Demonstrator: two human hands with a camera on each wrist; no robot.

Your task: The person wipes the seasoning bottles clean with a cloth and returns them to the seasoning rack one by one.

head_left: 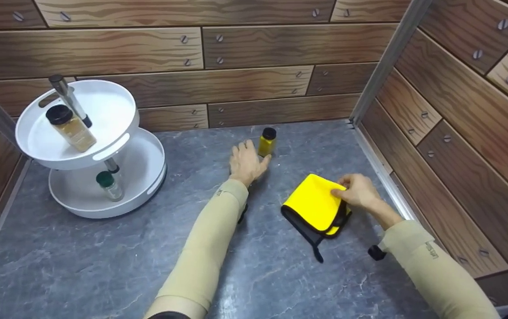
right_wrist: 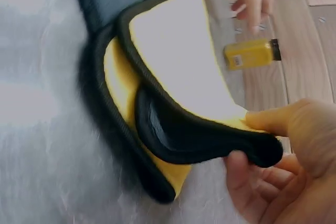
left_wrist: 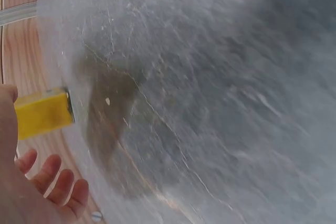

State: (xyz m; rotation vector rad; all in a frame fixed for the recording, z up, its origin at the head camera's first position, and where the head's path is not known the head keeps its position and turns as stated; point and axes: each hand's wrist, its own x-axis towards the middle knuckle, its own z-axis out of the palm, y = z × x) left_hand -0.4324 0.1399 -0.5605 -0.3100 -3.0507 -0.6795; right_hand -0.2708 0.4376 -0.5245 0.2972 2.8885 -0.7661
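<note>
In the head view a spice jar (head_left: 266, 144) with yellow contents and a black cap stands at the back of the grey table. My left hand (head_left: 246, 163) is just left of it, fingers spread and thumb at the jar's lower side. The left wrist view has the jar's yellow body (left_wrist: 44, 114) in the gap between thumb and loosely bent fingers (left_wrist: 62, 186). My right hand (head_left: 358, 191) pinches the corner of a folded yellow cloth (head_left: 314, 201) with black edging and a hanging loop. Seen from the right wrist, thumb and fingers grip the cloth's black-trimmed edge (right_wrist: 220, 145), its folds parted.
At the left stands a white two-tier tray (head_left: 116, 106). A jar with tan contents (head_left: 72, 128) and a grinder-like tube (head_left: 70, 99) lie on top; a green-capped jar (head_left: 110, 186) is below. Wood-patterned walls (head_left: 258, 48) enclose the grey table (head_left: 183, 186) at back and sides.
</note>
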